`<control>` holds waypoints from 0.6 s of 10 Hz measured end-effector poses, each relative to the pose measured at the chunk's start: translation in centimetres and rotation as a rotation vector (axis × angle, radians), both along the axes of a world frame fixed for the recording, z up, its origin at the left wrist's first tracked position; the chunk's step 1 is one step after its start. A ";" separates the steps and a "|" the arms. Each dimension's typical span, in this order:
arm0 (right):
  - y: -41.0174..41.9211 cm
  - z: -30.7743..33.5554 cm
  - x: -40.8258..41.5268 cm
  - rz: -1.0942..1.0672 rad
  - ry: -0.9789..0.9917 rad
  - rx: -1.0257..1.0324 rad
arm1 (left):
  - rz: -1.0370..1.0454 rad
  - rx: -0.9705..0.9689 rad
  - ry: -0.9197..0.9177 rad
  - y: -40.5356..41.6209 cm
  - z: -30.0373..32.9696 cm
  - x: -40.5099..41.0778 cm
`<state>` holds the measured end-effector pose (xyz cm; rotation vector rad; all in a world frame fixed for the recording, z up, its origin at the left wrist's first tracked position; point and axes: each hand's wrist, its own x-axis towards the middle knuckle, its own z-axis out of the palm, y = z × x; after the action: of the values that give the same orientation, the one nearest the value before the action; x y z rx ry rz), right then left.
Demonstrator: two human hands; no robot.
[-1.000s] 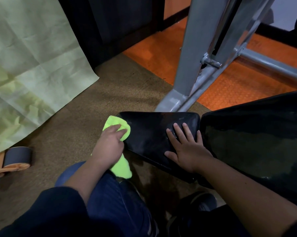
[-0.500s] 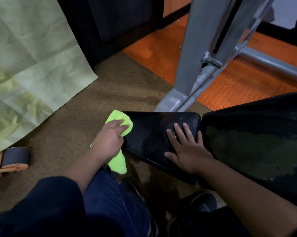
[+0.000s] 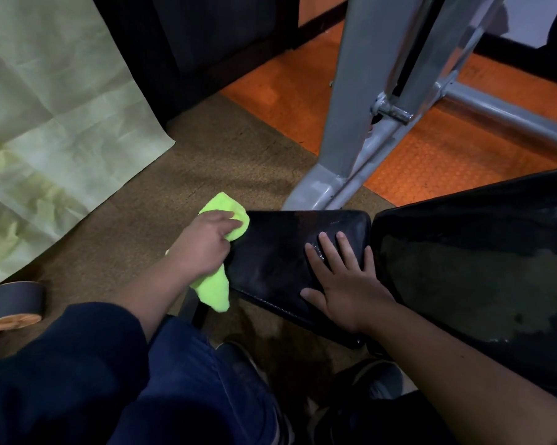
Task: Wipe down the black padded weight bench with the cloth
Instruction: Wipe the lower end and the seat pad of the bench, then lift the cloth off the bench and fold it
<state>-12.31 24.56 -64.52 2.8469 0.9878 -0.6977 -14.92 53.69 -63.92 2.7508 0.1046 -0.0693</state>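
Gripping the lime green cloth (image 3: 223, 220) in my left hand (image 3: 203, 248), fingers curled tight around it, pressed against the 9 o'clock end of the bench's small black seat pad (image 3: 280, 252). My right hand (image 3: 344, 284) lies flat, fingers spread, on that pad's 3 o'clock side, beside the bigger back pad (image 3: 482, 268).

Lime cloth (image 3: 225, 220) bunched at left end of glossy black bench pad (image 3: 280, 252).
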 end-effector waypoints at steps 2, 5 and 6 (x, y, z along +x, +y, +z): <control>0.1 0.0 0.0 -0.010 0.000 0.001 | 0.118 0.004 0.049 0.2 -0.2 2.7; 0.0 -0.1 0.1 -0.012 -0.007 0.017 | 0.247 -0.034 0.170 0.6 0.4 4.3; 0.0 -0.1 0.1 -0.009 -0.004 0.017 | 0.307 -0.134 0.119 0.9 0.1 3.0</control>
<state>-12.25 24.52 -64.66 2.8676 0.9860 -0.6869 -11.93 54.58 -63.81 2.5634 0.5319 -0.1507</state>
